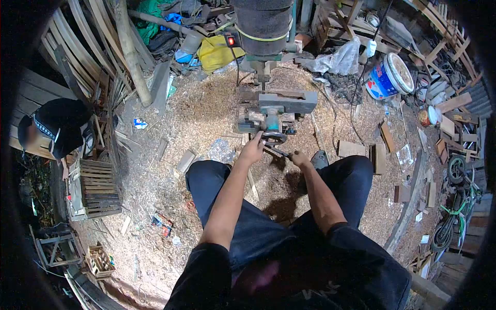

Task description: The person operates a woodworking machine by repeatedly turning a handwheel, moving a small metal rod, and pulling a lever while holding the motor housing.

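I look down at my legs in dark jeans over a floor of sawdust. My left hand (252, 149) reaches forward and touches a dark round handwheel (274, 137) at the front of a small metal vise (274, 111) under a drill press column (262, 23). My right hand (299, 158) is closed on a thin dark rod-like tool (275, 151) that points left toward the handwheel. How far the tool's tip reaches under my left hand is hidden.
Another person in a dark cap (57, 126) crouches at the left beside a slatted wooden crate (95, 188). Bent wood strips (82, 46) lean at the back left. A blue and white bucket (390, 77), wood offcuts (351, 149) and a small bicycle (457, 206) lie to the right.
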`<action>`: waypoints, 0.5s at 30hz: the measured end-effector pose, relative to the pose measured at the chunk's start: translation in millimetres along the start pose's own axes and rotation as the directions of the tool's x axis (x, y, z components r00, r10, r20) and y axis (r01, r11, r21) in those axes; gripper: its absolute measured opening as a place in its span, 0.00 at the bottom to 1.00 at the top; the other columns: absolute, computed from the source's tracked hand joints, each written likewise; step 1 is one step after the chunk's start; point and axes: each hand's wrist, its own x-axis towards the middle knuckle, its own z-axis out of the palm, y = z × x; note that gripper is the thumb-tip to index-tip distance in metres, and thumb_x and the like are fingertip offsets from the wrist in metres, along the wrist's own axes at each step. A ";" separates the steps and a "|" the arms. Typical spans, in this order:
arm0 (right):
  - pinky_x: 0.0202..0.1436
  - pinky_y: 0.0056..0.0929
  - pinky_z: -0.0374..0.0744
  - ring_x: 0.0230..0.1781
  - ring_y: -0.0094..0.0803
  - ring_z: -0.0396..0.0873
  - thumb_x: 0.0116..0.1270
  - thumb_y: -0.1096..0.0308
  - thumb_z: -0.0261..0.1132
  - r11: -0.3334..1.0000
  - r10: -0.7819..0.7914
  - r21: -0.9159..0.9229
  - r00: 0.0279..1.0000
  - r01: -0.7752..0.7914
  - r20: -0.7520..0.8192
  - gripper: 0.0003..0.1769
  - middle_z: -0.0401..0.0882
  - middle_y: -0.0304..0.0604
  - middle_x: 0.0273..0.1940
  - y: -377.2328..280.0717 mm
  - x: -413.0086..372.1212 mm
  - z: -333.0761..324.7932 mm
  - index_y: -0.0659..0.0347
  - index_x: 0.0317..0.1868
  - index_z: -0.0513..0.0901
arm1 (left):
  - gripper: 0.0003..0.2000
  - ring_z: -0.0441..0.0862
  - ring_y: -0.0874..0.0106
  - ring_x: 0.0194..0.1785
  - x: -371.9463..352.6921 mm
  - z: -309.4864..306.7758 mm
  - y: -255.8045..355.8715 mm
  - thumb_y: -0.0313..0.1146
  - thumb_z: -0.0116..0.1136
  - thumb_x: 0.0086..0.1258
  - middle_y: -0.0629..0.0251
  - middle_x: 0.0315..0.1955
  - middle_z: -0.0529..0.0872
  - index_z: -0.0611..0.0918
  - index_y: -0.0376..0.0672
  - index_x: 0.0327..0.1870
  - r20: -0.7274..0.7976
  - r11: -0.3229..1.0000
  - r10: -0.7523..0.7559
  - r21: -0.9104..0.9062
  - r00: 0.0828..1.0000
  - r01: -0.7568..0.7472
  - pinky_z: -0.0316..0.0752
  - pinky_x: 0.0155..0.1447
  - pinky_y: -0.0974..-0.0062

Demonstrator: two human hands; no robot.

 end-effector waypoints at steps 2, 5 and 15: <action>0.59 0.47 0.77 0.55 0.59 0.80 0.64 0.46 0.61 0.996 0.049 -0.075 0.996 -0.044 0.069 0.34 0.80 0.72 0.50 -2.7 2.0 -0.5 0.76 0.47 0.83 | 0.28 0.81 0.42 0.53 3.4 1.3 -6.4 0.41 0.52 0.75 0.36 0.48 0.83 0.64 0.50 0.75 -0.038 0.999 0.033 0.024 0.999 -0.032 0.75 0.58 0.54; 0.45 0.47 0.81 0.42 0.54 0.86 0.61 0.50 0.65 0.986 0.032 -0.164 0.997 -0.042 -0.064 0.26 0.85 0.66 0.38 -23.6 -22.6 -0.6 0.73 0.36 0.87 | 0.27 0.82 0.41 0.51 0.6 2.0 -9.9 0.41 0.53 0.74 0.36 0.45 0.83 0.65 0.52 0.74 -0.054 0.999 0.039 0.013 0.998 -0.038 0.76 0.56 0.53; 0.38 0.37 0.83 0.26 0.39 0.86 0.60 0.54 0.71 0.958 0.009 -0.277 0.976 -0.071 -0.219 0.18 0.87 0.53 0.27 -29.8 -21.6 11.7 0.63 0.34 0.90 | 0.24 0.80 0.48 0.57 0.3 -7.7 4.4 0.41 0.53 0.74 0.44 0.55 0.82 0.72 0.53 0.70 -0.040 0.997 -0.073 0.031 0.997 0.075 0.74 0.64 0.58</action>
